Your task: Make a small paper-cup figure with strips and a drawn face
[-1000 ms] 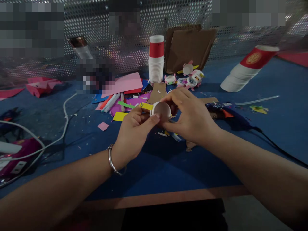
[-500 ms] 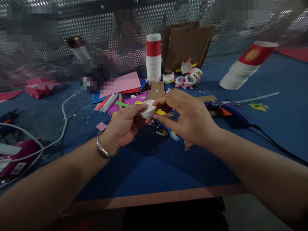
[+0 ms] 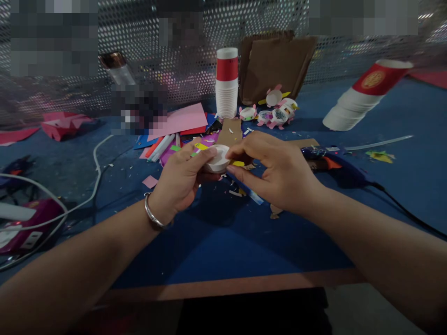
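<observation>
- Wears shiny silver-col. bangle (image 3: pixel 149 213) on L wrist (image 3: pixel 159 204)
- Has bare L hand (image 3: pixel 178 184), R hand (image 3: pixel 282 172) & forearms (image 3: pixel 377 242)
- Wears blk clothing (image 3: pixel 251 314) at lap, details too dim

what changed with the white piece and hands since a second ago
The white piece tipped from facing the camera to facing more upward and shifted slightly left. The left hand moved left, its thumb now at the left rim. The right hand is still at its right edge. The cup stacks and glue gun stayed put.

left hand (image 3: pixel 178 181) curled, right hand (image 3: pixel 281 172) pinching, close together
</observation>
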The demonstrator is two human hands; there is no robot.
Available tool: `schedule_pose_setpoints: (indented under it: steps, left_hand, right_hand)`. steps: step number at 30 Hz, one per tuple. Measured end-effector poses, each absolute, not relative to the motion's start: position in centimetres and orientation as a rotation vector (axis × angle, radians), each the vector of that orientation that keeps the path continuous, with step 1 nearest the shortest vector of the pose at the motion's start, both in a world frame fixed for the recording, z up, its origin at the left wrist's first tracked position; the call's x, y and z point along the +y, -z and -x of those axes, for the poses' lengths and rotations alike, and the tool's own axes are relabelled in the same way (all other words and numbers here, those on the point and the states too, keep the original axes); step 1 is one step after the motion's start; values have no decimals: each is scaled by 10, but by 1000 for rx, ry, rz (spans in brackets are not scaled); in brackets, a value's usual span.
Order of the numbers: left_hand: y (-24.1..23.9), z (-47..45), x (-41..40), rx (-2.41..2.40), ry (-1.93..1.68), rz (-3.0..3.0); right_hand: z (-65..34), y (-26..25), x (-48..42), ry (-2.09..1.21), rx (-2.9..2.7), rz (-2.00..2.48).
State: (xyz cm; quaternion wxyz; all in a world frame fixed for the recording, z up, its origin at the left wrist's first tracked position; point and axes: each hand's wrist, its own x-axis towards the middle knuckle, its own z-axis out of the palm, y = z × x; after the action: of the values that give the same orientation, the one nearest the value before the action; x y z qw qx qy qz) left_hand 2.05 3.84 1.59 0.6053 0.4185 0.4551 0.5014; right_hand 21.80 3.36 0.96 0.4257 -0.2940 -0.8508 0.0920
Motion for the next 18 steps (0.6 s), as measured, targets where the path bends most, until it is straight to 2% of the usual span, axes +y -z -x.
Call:
schedule_pose_setpoints:
  steps: [11,18]
  left_hand:
    - [-12,-21,38,1156,-1239,-1042]
    - [-16,-18,39,1178,-1089,-1053]
  right_hand:
    - [-218,-10,32,-279,-2184,767]
    - [-216,-9,31,-280,-2204,750]
